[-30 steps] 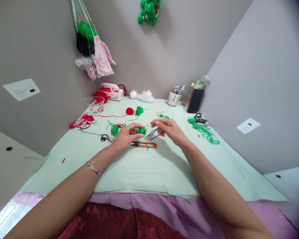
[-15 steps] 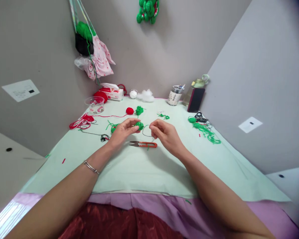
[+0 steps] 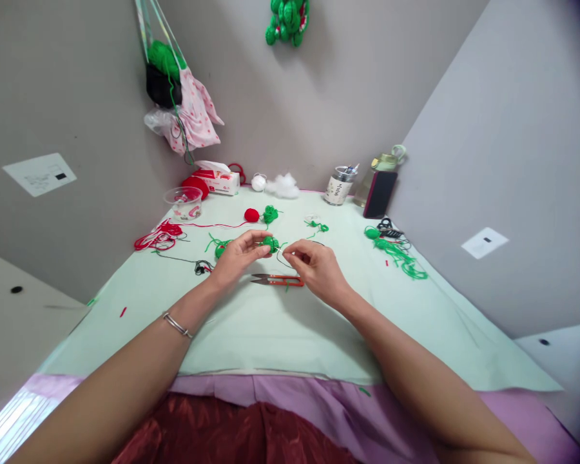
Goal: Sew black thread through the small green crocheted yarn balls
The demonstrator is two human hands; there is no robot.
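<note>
Between thumb and fingers, my left hand (image 3: pixel 238 259) holds a small green crocheted piece (image 3: pixel 271 243). My right hand (image 3: pixel 318 265) is pinched on a thin pale needle (image 3: pixel 280 250), whose far end touches the green piece. A dark thread (image 3: pixel 283 260) curves between the piece and my right hand. Orange-handled thread snips (image 3: pixel 283 280) lie on the pale green cloth (image 3: pixel 270 335) just below my hands. Another green yarn piece (image 3: pixel 219 249) lies partly hidden behind my left hand.
At the back stand a tissue box (image 3: pixel 225 183), a pen cup (image 3: pixel 339 187) and a phone (image 3: pixel 381 194). Red yarn (image 3: pixel 159 236) lies left, green yarn (image 3: pixel 403 258) right. A red ball (image 3: pixel 252 215) and green bundle (image 3: pixel 270 214) sit beyond my hands.
My right hand has moved left, closer to the green piece, and the needle now shows between them. My left hand has stayed nearly still.
</note>
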